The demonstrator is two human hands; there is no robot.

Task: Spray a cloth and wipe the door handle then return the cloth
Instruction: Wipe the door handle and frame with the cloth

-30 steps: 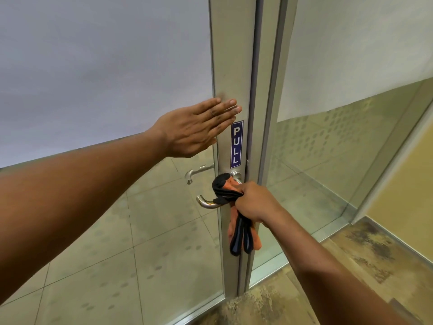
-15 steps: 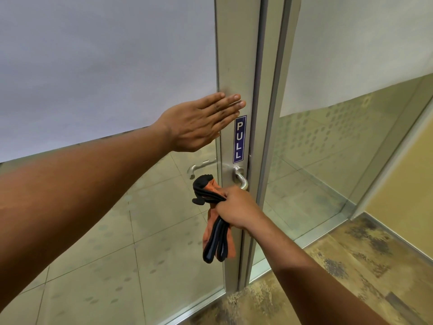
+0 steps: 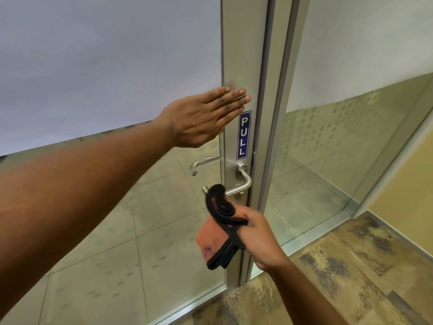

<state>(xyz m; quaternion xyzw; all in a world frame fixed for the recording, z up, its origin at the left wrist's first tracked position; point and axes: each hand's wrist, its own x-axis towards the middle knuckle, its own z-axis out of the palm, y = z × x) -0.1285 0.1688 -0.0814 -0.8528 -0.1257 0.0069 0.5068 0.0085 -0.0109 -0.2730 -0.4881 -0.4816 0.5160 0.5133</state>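
Note:
A silver lever door handle [image 3: 242, 184] sticks out from the metal door frame [image 3: 243, 55] below a blue PULL sticker [image 3: 244, 135]. My right hand [image 3: 259, 240] grips a bunched orange cloth with black edging [image 3: 219, 231] just below and in front of the handle; the cloth's top fold overlaps the handle's free end. My left hand [image 3: 206, 117] lies flat, fingers straight, against the frosted glass and frame above the sticker.
A second handle [image 3: 202, 163] shows through the glass on the door's far side. A fixed glass panel [image 3: 339, 148] stands to the right. Patterned brown carpet [image 3: 351, 266] covers the floor on my side, pale tiles [image 3: 117, 242] beyond the glass.
My right hand with the cloth has come off the handle, first sliding left, then dropping below it; most of the lever now shows bare. My left hand has stayed flat on the door.

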